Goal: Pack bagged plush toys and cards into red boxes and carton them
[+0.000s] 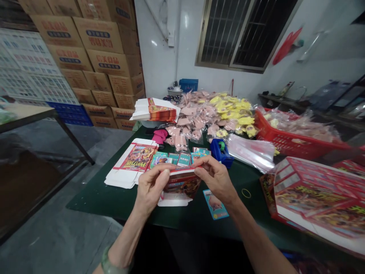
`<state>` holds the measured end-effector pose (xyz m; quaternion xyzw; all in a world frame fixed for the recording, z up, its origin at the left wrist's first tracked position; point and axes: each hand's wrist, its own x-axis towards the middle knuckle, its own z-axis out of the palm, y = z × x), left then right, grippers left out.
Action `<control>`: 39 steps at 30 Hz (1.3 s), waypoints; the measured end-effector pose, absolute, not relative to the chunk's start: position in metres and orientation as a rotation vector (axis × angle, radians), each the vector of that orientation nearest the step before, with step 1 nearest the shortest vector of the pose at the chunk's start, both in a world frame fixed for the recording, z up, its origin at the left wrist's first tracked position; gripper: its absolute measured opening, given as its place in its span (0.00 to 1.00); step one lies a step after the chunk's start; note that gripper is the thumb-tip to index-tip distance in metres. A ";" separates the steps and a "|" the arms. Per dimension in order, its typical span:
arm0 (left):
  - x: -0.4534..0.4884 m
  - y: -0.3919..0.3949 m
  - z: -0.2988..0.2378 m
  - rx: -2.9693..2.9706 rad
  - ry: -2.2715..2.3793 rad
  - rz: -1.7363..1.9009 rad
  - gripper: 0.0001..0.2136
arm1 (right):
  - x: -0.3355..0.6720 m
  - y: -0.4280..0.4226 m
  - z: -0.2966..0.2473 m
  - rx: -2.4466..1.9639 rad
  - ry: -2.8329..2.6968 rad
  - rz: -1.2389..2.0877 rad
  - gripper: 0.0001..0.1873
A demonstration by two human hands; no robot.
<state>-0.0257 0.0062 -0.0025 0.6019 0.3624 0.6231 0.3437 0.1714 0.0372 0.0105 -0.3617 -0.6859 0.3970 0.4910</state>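
Note:
Between my two hands is a printed red cardboard box (182, 188), held over the front of the dark green table (114, 205). My left hand (152, 186) pinches its upper left edge, and my right hand (215, 179) pinches the upper right edge. A white flap hangs at the box's lower end. Beside my right wrist lies a blue card (215, 205) with a pink animal picture. Just beyond my hands are small stacks of teal cards (184, 159). Left of them rest flat, unfolded boxes (137, 158) with the same red print.
Bagged pink plush toys (196, 114) and yellow ones (230, 110) heap at the back. A blue tape dispenser (221, 152) stands near clear plastic bags (251, 150). At right are a red basket (299, 139) and printed boxes (319, 201). A rubber band (246, 193) lies nearby.

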 end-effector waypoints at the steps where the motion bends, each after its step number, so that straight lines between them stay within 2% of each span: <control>1: -0.028 0.006 0.002 1.623 0.999 1.543 0.11 | 0.173 0.038 0.013 -0.885 -1.671 1.014 0.08; 5: -0.035 0.005 0.016 1.809 1.074 1.358 0.10 | 0.178 0.040 0.021 -0.879 -1.742 1.048 0.09; 8: -0.038 0.005 0.021 1.907 1.088 1.394 0.08 | 0.177 0.036 0.024 -0.875 -1.834 0.885 0.05; 14: -0.043 0.006 0.032 2.207 1.010 1.356 0.07 | 0.173 0.026 0.019 -0.848 -1.827 0.568 0.06; 22: -0.053 0.011 0.035 2.557 0.948 1.296 0.10 | 0.158 0.024 -0.004 -0.848 -1.658 0.475 0.04; 26: -0.057 0.008 0.030 2.585 0.939 1.322 0.12 | 0.145 0.022 -0.031 -0.765 -1.412 0.413 0.16; 30: -0.060 0.006 0.029 2.590 0.917 1.295 0.12 | 0.140 0.018 -0.046 -0.693 -1.440 0.207 0.14; 39: -0.052 0.004 0.039 2.585 0.982 1.242 0.06 | 0.139 0.014 -0.047 -0.771 -1.469 0.109 0.23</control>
